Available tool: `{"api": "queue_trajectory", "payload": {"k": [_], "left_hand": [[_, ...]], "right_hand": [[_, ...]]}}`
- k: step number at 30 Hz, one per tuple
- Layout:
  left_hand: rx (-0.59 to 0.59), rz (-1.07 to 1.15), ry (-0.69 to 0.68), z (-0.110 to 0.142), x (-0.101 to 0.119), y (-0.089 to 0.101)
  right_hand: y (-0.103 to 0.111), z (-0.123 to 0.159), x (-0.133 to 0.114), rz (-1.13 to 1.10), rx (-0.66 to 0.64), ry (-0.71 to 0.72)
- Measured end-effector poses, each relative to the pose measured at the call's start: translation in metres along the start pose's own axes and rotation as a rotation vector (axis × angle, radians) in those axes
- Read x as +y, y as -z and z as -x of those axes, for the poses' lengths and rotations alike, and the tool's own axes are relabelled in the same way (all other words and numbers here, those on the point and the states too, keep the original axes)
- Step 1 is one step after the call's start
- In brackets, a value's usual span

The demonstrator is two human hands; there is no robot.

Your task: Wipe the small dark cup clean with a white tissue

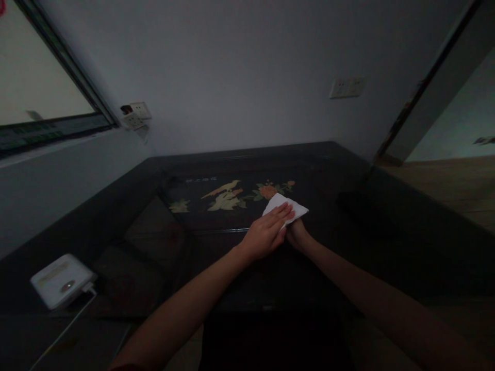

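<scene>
A folded sheet of white paper (279, 202), perhaps a tissue, sits between my two hands above the dark tabletop. My left hand (266, 231) lies over its near side, fingers together and pressed onto the paper. Beneath and to the right, my right hand (297, 233) supports the paper from below, its fingers mostly hidden. Just behind the paper is a floral and bird picture (228, 198) set into the dark table (240, 257), with small characters at its upper left.
A white box-shaped device (62, 281) with a white cable (65, 330) is at the left. A wall socket with a plug (135, 116) is near the window (46, 67); a double socket (347, 87) is on the back wall. Wooden floor (452, 180) shows at right.
</scene>
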State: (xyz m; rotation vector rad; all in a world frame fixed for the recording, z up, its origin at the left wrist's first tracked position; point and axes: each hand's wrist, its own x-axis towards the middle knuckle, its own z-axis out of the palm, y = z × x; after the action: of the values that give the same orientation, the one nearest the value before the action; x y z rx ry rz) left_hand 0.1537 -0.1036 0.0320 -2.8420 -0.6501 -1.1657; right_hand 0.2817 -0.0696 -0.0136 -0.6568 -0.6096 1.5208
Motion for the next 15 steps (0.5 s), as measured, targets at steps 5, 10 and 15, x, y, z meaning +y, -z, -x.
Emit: {"api": "queue_trajectory", "payload": {"k": [5,10,15], "left_hand": [[0.04,0.035,0.05,0.001,-0.004,-0.001],[0.037,0.023,0.016,0.001,-0.003,-0.001],[0.012,0.001,-0.06,0.002,0.0,0.0]], "right_hand": [[-0.011,0.004,-0.003,0.038,0.055,-0.015],[-0.012,0.004,-0.009,0.007,0.044,-0.029],[-0.005,-0.001,-0.023,-0.051,0.045,-0.154]]}}
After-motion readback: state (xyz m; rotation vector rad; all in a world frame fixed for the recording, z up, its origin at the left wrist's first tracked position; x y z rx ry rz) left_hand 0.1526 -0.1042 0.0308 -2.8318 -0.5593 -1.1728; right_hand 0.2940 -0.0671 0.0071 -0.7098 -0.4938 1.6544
